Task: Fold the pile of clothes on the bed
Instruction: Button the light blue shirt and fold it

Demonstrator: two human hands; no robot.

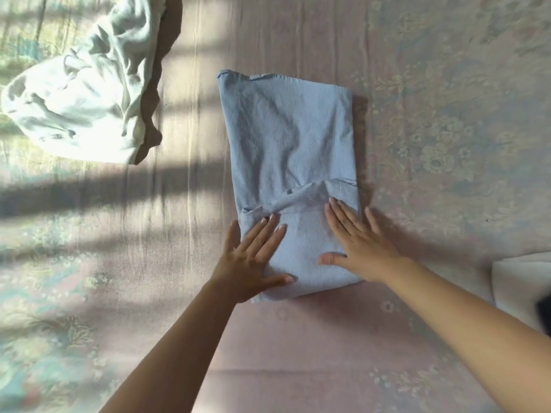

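Note:
A light blue striped shirt (286, 138) lies folded into a long narrow rectangle in the middle of the bed, its collar end near me. My left hand (253, 257) lies flat with straight fingers on the shirt's near left corner. My right hand (357, 242) presses flat on the near right part, fingers spread and pointing away from me. Neither hand grips the cloth.
A crumpled pale green garment (86, 93) lies at the far left of the bed in bright sunlight. The bed sheet (432, 114) is pinkish with a faint flower print. A white cloth (518, 281) shows at the right edge.

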